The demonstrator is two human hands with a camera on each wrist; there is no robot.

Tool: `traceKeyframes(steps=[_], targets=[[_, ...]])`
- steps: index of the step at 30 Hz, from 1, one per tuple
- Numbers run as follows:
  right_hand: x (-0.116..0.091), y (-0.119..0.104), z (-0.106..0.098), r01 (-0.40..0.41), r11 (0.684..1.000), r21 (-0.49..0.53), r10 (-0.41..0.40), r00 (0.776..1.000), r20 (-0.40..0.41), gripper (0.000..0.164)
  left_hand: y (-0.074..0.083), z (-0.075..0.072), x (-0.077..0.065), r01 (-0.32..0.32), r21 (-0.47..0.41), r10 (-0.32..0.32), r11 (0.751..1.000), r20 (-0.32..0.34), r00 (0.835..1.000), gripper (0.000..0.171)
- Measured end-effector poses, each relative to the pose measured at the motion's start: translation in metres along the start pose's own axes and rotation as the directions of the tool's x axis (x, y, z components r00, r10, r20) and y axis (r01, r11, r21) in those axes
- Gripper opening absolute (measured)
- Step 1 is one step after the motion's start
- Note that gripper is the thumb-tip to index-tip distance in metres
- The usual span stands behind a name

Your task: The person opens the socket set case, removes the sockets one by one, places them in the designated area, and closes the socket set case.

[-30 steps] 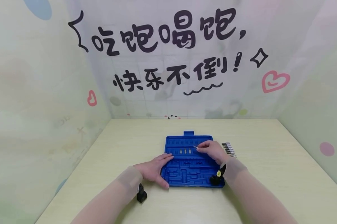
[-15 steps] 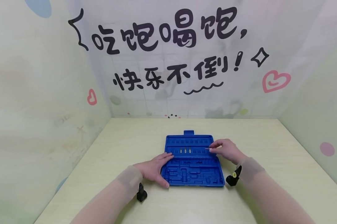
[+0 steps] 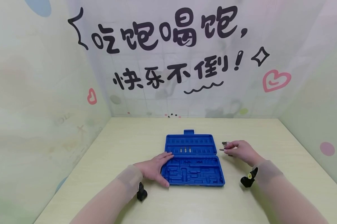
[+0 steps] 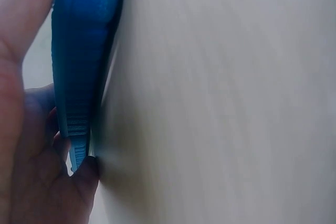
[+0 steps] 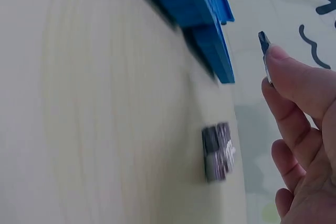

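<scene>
An open blue plastic tool case [image 3: 189, 157] lies flat on the table. My left hand [image 3: 153, 168] rests against its left edge, fingers and thumb spread; the left wrist view shows the hand along the case's side wall [image 4: 81, 61]. My right hand [image 3: 242, 153] pinches a small metal screwdriver bit [image 3: 222, 150] between thumb and fingers, just right of the case. In the right wrist view the bit's dark tip [image 5: 263, 39] sticks out past the thumb. Three bits [image 3: 185, 149] stand side by side in the slots of the case's far half.
A row of loose bits [image 5: 218, 153] lies on the table [image 3: 123, 133] right of the case, partly hidden by my right hand in the head view. A latch tab [image 3: 189, 132] juts from the case's far edge. Printed cloth walls [image 3: 146, 102] enclose the table's back and sides.
My right hand has moved rightward from over the case's far half to beside the loose bits, still pinching the bit. My left hand and the case have stayed in place.
</scene>
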State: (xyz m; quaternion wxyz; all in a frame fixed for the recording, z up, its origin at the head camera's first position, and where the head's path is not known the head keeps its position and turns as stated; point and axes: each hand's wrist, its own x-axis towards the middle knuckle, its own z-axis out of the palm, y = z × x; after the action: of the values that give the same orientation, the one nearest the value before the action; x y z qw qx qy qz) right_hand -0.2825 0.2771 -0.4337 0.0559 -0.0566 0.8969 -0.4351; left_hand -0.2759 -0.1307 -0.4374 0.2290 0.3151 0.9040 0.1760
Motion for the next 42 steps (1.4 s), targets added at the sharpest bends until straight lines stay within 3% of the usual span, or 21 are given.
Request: traceKeyframes(steps=[9,18,30,42], targets=[[-0.015,0.024,-0.012,-0.089,0.994,-0.055,0.09,0.996,0.014,0.028,-0.001,0.001,0.002,0.006,0.003,-0.006,1.0,-0.004,1.0,0.117],[-0.017,0.037,-0.009,-0.077,0.99,-0.114,0.077,0.997,-0.007,0.025,-0.002,0.001,0.002,0.011,0.003,-0.011,1.0,-0.001,1.0,0.117],[-0.013,0.038,-0.006,-0.081,0.974,-0.212,0.07,0.996,-0.058,0.025,-0.002,0.002,0.002,0.009,0.01,-0.009,1.0,0.0,1.0,0.117],[-0.012,0.036,-0.008,-0.105,0.973,-0.204,0.09,0.992,-0.083,0.028,-0.001,0.002,0.001,0.004,0.013,-0.004,1.0,-0.002,1.0,0.117]])
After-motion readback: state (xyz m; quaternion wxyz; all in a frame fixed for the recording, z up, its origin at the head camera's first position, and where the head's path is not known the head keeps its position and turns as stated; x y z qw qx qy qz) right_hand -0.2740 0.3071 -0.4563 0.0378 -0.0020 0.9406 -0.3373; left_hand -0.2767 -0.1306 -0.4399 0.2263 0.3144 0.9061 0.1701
